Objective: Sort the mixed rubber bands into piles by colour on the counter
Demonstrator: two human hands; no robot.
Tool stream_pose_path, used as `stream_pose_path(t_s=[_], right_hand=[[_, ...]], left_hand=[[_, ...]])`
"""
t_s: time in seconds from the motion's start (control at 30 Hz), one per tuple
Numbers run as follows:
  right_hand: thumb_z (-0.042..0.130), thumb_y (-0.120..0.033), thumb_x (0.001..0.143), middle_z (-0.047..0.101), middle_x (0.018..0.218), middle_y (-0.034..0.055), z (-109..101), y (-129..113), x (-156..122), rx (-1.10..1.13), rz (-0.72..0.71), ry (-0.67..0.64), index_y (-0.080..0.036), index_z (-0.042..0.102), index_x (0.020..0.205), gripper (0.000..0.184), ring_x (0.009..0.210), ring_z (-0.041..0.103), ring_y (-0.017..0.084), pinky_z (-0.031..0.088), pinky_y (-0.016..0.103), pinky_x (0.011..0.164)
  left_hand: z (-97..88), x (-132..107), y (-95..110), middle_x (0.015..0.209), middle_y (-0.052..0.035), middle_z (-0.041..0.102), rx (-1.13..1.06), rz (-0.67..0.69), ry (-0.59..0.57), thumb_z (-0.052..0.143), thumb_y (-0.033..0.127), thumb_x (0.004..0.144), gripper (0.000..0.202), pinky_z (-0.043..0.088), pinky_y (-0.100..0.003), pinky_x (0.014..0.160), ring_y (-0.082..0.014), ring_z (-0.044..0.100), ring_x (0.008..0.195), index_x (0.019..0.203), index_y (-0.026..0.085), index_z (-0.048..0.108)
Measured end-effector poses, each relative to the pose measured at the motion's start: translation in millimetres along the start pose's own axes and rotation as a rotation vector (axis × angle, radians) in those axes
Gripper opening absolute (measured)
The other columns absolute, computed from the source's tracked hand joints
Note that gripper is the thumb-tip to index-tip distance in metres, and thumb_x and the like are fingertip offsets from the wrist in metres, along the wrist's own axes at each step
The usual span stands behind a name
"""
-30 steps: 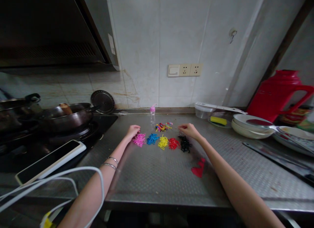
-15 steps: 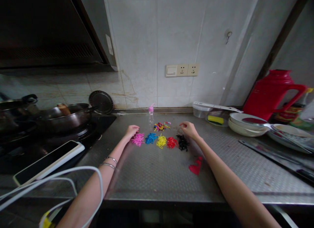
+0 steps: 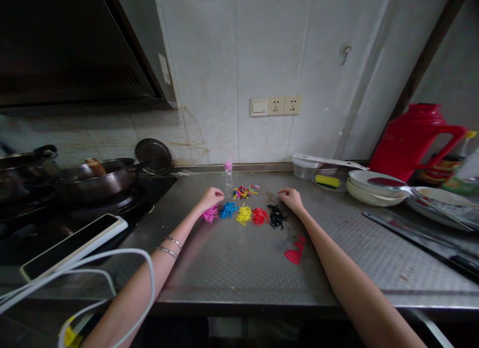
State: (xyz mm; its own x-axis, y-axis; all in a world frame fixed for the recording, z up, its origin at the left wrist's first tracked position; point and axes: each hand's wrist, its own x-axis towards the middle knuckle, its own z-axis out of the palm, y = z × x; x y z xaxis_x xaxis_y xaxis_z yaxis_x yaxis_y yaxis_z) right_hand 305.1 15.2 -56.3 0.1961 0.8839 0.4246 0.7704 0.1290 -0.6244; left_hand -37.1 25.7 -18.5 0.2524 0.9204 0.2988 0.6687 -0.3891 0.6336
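Small heaps of tiny elastic bands lie in a row on the steel counter (image 3: 239, 268): pink (image 3: 209, 214), blue (image 3: 227, 210), yellow (image 3: 243, 214), red (image 3: 259, 216) and black (image 3: 276, 216). A mixed-colour heap (image 3: 243, 191) lies behind them, beside a small clear bottle with a pink cap (image 3: 228, 173). My left hand (image 3: 211, 196) hovers over the pink heap with fingers curled; what they hold is hidden. My right hand (image 3: 291, 198) rests next to the black heap, fingers bent in a pinch. A red scrap (image 3: 295, 253) lies by my right forearm.
A gas hob with a dark pan (image 3: 95, 178) and a round lid (image 3: 153, 156) stands at the left. A phone (image 3: 71, 245) and white cables (image 3: 86, 273) lie at front left. Bowls (image 3: 368, 185), a sponge (image 3: 327, 180), a red thermos jug (image 3: 415, 138) and a knife (image 3: 419, 238) crowd the right.
My left hand has moved a little right and away from me, above the pink heap. My right hand has shifted slightly right beside the black heap. The camera drifted a bit.
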Motion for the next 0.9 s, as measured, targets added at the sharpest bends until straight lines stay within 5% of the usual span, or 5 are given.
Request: stream_pose_path(t_s=[0.37,0.9], right_hand=[[0.045,-0.022,0.063,0.065,0.068,0.0051,2.3,1.6,1.2,-0.024,-0.003,-0.026,-0.015,0.069,0.076,0.028,0.066,0.057,0.014,0.037,0.019,0.058],[0.047,-0.023,0.064,0.067,0.072,0.0054,0.2,-2.4,0.1,-0.042,0.017,-0.051,-0.016,0.069,0.076,0.026,0.070,0.059,0.015,0.039,0.019,0.061]], left_hand=[[33.4,24.9,27.6,0.072,-0.0066,0.066,0.236,-0.020,-0.069,0.059,0.026,0.061,0.019,0.039,-0.022,0.057,-0.0139,0.056,0.062,0.073,0.014,0.069],[35.6,29.2,40.0,0.061,-0.0059,0.064,0.226,-0.087,-0.072,0.059,0.020,0.059,0.014,0.039,-0.021,0.055,-0.0126,0.055,0.058,0.064,0.012,0.069]])
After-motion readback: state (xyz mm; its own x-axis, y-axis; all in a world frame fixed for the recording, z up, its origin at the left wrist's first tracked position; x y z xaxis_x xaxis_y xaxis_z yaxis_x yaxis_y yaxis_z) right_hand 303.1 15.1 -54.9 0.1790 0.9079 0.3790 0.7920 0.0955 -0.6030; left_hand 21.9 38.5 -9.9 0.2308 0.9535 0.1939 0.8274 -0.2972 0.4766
